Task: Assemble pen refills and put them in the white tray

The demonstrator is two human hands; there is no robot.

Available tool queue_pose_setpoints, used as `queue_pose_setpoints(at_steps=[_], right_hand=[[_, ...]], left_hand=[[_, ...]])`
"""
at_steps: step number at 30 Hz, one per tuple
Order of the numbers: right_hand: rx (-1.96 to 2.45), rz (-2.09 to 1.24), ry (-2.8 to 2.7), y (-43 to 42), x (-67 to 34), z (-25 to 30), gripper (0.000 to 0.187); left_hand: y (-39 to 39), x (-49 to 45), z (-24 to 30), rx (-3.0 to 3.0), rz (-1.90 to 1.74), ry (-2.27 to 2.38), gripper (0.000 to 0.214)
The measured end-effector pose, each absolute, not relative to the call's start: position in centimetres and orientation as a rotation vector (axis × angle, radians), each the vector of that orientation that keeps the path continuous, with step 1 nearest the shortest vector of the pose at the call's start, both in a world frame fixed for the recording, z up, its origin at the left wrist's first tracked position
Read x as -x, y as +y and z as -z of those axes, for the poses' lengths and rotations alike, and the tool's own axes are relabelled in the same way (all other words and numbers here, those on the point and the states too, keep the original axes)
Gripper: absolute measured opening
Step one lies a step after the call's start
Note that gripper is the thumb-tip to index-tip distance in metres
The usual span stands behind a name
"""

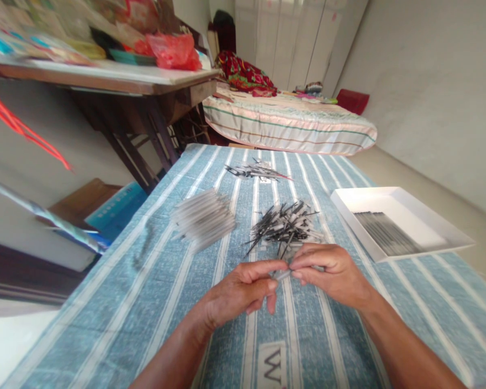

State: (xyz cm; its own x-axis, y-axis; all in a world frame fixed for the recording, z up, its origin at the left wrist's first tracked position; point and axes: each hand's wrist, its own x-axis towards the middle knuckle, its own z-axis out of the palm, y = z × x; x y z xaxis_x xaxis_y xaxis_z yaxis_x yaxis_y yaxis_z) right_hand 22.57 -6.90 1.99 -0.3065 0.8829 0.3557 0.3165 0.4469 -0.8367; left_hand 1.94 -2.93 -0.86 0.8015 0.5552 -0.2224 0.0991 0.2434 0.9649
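Observation:
Just in front of a heap of mixed black and grey-white thin pieces [285, 224], my two hands meet at their fingertips. Thumb and index finger of my left hand [241, 289] pinch a small grey-white piece [282, 275], largely covered by the fingers. My right hand [334, 275] is closed in a pinch at the right end of that piece; what its fingertips grip is too small and hidden to name. A stack of pale, thin sticks [204, 219] lies left of the heap. Right of it, a white open box [425, 216] holds a row of dark sticks [384, 233].
A blue and white striped cloth [174, 329] covers the table. Farther back lies a smaller pile of thin black and white pieces [257, 170]. A wooden desk [178, 84] with bags stands at left, a bed [291, 124] behind. Red cord [24, 129] hangs at far left.

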Motion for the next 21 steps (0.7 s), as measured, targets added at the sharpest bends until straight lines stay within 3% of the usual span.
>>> queue_pose_setpoints(at_steps=[9, 14, 21], right_hand=[[1.110, -0.912, -1.824, -7.0, -22.8, -1.4, 0.013], [1.147, -0.840, -1.990, -7.0, -23.1, -1.7, 0.014], [1.233, -0.982, -1.900, -7.2, -23.1, -0.9, 0.017]], left_hand=[[-3.0, -2.0, -0.3, -1.437, -0.223, 0.621, 0.024], [-3.0, -2.1, -0.5, -1.462, -0.183, 0.662, 0.025], [-3.0, -2.1, 0.1, -1.499, -0.186, 0.703, 0.026]])
